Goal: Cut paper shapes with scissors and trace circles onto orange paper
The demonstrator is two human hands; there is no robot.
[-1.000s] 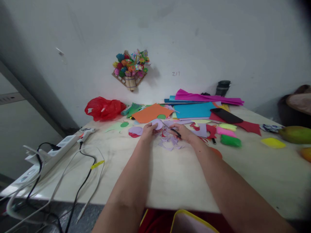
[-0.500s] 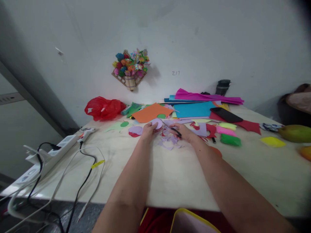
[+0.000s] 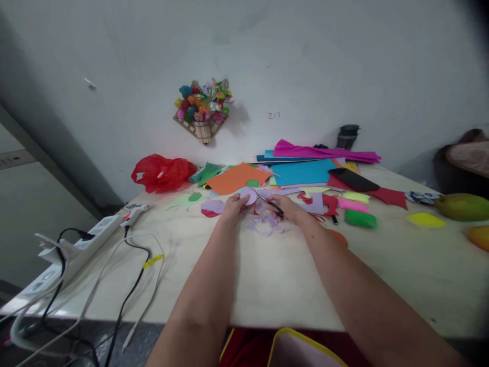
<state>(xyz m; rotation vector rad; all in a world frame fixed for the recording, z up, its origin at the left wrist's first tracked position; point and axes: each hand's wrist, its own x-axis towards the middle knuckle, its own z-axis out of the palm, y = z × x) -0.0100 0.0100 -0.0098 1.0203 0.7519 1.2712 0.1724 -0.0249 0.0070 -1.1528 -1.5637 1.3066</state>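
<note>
The left hand pinches a purple disc at its near left edge, thumb on top, just above the bench. The right hand is closed around the black handles of the scissors, whose blades point at the disc's right edge; whether they part or meet is too small to tell. Purple scraps lie below, and more purple pieces rest on red ones beside the left hand.

For a clean trim, the person would do best to keep the scissors nearly steady and turn the disc into them, taking short bites. The pinch should stay clear of the blades, light enough not to crease the paper.
</note>
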